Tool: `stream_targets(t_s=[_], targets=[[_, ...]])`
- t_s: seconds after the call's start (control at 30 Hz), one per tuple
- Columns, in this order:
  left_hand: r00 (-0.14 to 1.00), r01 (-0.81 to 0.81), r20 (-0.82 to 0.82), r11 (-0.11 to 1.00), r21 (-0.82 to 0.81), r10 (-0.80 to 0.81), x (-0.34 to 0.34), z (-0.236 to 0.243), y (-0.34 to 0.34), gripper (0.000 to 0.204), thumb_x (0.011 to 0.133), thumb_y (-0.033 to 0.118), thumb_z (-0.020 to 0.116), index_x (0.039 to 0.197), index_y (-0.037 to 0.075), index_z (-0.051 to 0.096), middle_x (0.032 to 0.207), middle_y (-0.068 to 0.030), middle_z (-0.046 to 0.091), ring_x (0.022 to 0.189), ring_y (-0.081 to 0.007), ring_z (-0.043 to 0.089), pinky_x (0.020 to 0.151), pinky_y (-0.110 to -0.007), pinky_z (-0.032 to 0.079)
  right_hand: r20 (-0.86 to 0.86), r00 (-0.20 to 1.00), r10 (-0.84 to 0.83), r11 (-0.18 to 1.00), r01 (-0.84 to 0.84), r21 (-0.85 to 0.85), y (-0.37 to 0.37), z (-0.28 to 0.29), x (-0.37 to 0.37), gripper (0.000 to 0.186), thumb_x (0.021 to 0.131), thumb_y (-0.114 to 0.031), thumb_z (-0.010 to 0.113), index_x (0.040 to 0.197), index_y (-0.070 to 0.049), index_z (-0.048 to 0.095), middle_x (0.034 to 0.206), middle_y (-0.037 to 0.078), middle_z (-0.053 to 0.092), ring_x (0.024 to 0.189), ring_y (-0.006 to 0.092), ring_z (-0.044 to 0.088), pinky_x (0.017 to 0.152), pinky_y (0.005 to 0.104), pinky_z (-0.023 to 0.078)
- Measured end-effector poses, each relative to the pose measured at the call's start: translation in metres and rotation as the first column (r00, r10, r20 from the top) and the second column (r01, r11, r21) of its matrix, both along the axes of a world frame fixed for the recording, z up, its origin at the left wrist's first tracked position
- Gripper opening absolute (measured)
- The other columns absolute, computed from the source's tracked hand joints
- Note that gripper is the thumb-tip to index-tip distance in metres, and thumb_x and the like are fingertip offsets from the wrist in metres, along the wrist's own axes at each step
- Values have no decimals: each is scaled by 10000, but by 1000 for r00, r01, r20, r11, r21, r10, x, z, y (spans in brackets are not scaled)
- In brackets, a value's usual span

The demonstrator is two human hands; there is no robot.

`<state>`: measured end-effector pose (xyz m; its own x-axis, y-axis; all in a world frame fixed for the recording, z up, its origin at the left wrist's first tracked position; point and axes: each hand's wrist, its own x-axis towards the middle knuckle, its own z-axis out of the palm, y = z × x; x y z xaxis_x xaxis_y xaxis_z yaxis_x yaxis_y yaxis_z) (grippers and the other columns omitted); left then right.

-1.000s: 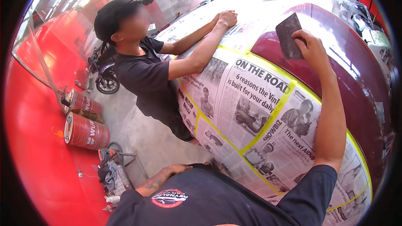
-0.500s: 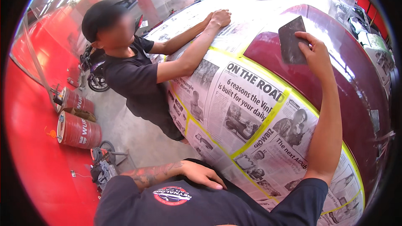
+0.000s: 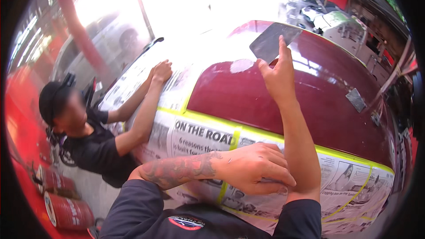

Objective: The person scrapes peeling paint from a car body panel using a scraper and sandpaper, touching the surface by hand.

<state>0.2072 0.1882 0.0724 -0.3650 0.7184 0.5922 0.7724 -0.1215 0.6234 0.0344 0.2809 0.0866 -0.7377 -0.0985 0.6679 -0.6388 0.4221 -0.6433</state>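
My right hand point(image 3: 280, 77) is stretched out over a maroon car panel point(image 3: 239, 93). It grips a dark grey rectangular sheet point(image 3: 269, 40), which looks like sandpaper, by its near edge between thumb and fingers. The sheet is over the panel; I cannot tell whether it touches. A pale round spot point(image 3: 242, 65) marks the paint just left of the sheet. Below, my left hand point(image 3: 256, 168) lies across my right forearm, at least partly touching it. Its fingers are bent and together, and whatever they may hold is hidden.
Newspaper point(image 3: 201, 139) edged with yellow tape point(image 3: 212, 118) covers the body around the panel. Another small grey sheet point(image 3: 355, 100) lies on the right of the panel. A person point(image 3: 88, 137) in black leans over the newspaper at left. Red drums point(image 3: 68, 210) stand on the floor.
The view has swung right and up. My left hand has risen from my lap to my right forearm. My right hand still holds the sheet, now tilted flatter over the maroon panel.
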Motion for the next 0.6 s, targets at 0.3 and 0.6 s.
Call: stream_targets(t_s=[0.3, 0.6], targets=[[916, -36, -393, 994, 105, 75, -116, -15, 8, 128, 892, 191, 783, 844, 96, 711, 659, -22, 629, 582, -268, 616, 561, -393, 476, 214, 937, 276, 886, -162, -435, 21, 10, -24, 730, 958, -89, 710, 1566, 50, 332, 1202, 158, 657, 1049, 158, 640, 868, 264, 523], [951, -118, -284, 992, 37, 123, -128, -39, 0, 428, 948, 367, 688, 629, 92, 614, 581, -67, 598, 544, -335, 598, 554, -447, 486, 147, 969, 200, 813, -80, -577, 56, 3, -43, 559, 927, 29, 642, 1442, 51, 426, 1250, 135, 647, 1107, 199, 662, 1011, 316, 530]])
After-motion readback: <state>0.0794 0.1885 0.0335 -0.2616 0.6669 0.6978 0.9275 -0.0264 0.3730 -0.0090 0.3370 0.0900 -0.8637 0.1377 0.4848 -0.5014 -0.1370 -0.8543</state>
